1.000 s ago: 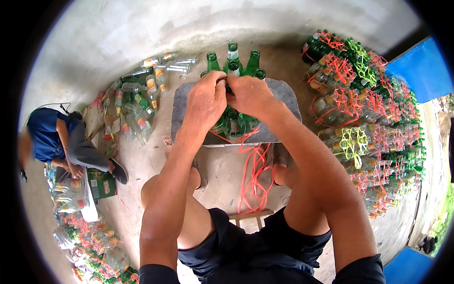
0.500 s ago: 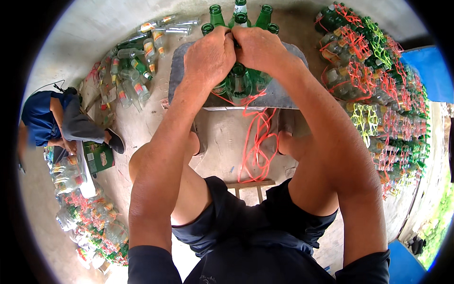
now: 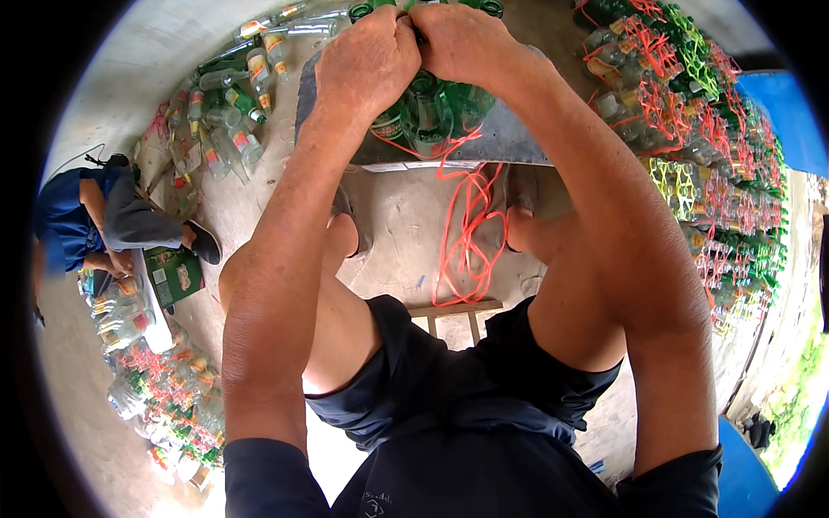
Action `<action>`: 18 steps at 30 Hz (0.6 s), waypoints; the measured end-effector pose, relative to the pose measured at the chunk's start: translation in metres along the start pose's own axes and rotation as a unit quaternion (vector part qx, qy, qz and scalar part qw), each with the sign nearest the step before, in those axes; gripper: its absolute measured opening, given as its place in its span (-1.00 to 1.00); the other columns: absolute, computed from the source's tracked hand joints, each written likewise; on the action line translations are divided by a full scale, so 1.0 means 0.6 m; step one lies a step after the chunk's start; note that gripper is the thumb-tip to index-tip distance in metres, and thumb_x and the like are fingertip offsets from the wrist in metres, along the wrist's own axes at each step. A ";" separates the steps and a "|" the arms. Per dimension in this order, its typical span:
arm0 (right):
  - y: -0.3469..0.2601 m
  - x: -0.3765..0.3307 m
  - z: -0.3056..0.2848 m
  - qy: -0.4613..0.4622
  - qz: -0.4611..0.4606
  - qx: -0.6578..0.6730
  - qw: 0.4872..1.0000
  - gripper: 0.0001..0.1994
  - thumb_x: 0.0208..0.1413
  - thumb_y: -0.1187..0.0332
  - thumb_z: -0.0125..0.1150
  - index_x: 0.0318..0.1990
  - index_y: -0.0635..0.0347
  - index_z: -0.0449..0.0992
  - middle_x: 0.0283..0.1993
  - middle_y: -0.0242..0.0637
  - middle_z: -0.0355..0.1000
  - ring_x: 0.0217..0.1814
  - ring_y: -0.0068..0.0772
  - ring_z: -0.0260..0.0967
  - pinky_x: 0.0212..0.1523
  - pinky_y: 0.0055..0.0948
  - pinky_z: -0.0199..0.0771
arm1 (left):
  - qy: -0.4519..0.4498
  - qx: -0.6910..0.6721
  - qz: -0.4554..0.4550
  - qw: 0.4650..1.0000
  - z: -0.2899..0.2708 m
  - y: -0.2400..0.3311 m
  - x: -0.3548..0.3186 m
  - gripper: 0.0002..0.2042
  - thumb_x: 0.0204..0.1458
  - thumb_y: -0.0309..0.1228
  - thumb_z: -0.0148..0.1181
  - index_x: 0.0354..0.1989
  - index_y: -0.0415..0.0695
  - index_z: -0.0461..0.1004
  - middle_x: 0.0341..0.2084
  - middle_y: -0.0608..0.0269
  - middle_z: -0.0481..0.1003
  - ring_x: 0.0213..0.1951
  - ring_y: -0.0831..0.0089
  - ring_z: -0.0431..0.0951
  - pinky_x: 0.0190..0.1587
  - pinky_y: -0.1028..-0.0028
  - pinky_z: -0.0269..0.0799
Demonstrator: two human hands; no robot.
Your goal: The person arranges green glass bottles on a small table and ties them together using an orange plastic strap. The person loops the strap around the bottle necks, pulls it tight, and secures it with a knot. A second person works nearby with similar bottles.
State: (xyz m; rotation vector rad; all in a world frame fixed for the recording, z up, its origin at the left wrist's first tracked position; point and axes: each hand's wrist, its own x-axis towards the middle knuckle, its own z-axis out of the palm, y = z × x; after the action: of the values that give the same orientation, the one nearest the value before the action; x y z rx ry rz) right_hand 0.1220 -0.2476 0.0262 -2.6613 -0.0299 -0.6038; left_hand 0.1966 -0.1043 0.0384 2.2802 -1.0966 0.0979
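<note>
Green glass bottles (image 3: 427,121) stand in a tight cluster on a dark grey board (image 3: 522,138) before me. Over their necks, my left hand (image 3: 370,62) and my right hand (image 3: 466,47) meet side by side, both with curled fingers. What the fingers grip is hidden behind the backs of the hands. A red plastic strap (image 3: 466,224) passes round the lower part of the bottles and hangs in loose loops off the board's near edge, between my feet.
Loose bottles (image 3: 229,112) lie on the floor at far left. Strapped bottle bundles (image 3: 682,121) are stacked at right; more bundles (image 3: 168,380) stand lower left. A seated person (image 3: 95,207) handles bottles beside a green box (image 3: 173,276). A wooden stool (image 3: 453,309) shows between my knees.
The view has tilted, so the board, bottles and hands sit higher in the picture. My hands stay together over the bottle necks, still closed.
</note>
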 end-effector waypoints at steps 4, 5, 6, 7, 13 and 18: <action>-0.001 -0.001 -0.003 0.003 -0.004 -0.007 1.000 -0.85 0.02 0.43 0.17 -0.31 0.29 0.59 -0.31 0.09 0.57 -0.22 0.13 0.58 -0.22 -0.05 0.59 | 0.034 0.002 0.014 0.999 0.006 0.004 -0.005 -0.73 0.27 -0.32 -0.09 -0.16 -0.25 0.49 -0.28 -0.32 0.56 -0.17 -0.32 0.54 -0.09 -0.11 0.45; -0.001 0.000 -0.003 0.003 -0.005 -0.006 1.000 -0.85 0.02 0.43 0.17 -0.30 0.30 0.59 -0.29 0.09 0.57 -0.21 0.13 0.58 -0.21 -0.06 0.59 | 0.035 0.004 0.016 0.999 0.006 0.003 -0.004 -0.73 0.27 -0.33 -0.09 -0.17 -0.25 0.49 -0.29 -0.32 0.56 -0.17 -0.32 0.54 -0.09 -0.12 0.44; 0.000 0.000 -0.003 -0.005 -0.004 -0.002 1.000 -0.84 0.03 0.42 0.18 -0.28 0.30 0.58 -0.27 0.09 0.57 -0.19 0.12 0.58 -0.19 -0.06 0.59 | 0.038 0.004 0.020 0.999 0.007 0.003 -0.004 -0.73 0.27 -0.33 -0.10 -0.17 -0.25 0.49 -0.29 -0.32 0.56 -0.17 -0.32 0.54 -0.09 -0.12 0.44; 0.000 0.002 -0.004 -0.013 -0.005 0.001 1.000 -0.83 0.04 0.42 0.18 -0.26 0.31 0.58 -0.24 0.09 0.57 -0.17 0.11 0.58 -0.17 -0.07 0.59 | 0.042 0.005 0.024 0.999 0.006 0.004 -0.005 -0.73 0.27 -0.33 -0.10 -0.17 -0.25 0.49 -0.30 -0.32 0.56 -0.17 -0.33 0.54 -0.09 -0.12 0.44; -0.001 0.003 -0.007 -0.039 0.014 0.008 0.999 -0.80 0.06 0.41 0.19 -0.20 0.30 0.58 -0.20 0.06 0.57 -0.12 0.08 0.58 -0.11 -0.10 0.58 | 0.024 0.008 0.010 1.000 0.001 0.009 -0.004 -0.73 0.28 -0.32 -0.11 -0.18 -0.24 0.49 -0.29 -0.32 0.56 -0.17 -0.32 0.54 -0.09 -0.11 0.44; -0.002 0.005 -0.004 -0.042 0.008 -0.002 0.999 -0.81 0.05 0.41 0.20 -0.21 0.30 0.59 -0.22 0.05 0.57 -0.13 0.06 0.58 -0.12 -0.12 0.58 | 0.026 0.017 0.010 0.999 0.001 0.007 -0.005 -0.72 0.28 -0.30 -0.11 -0.20 -0.24 0.48 -0.29 -0.33 0.56 -0.16 -0.32 0.55 -0.08 -0.11 0.44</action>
State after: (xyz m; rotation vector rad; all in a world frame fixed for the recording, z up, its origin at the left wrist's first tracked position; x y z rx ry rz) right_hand 0.1237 -0.2476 0.0303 -2.6864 -0.0318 -0.4866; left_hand 0.1915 -0.1044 0.0388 2.2849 -1.0993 0.1836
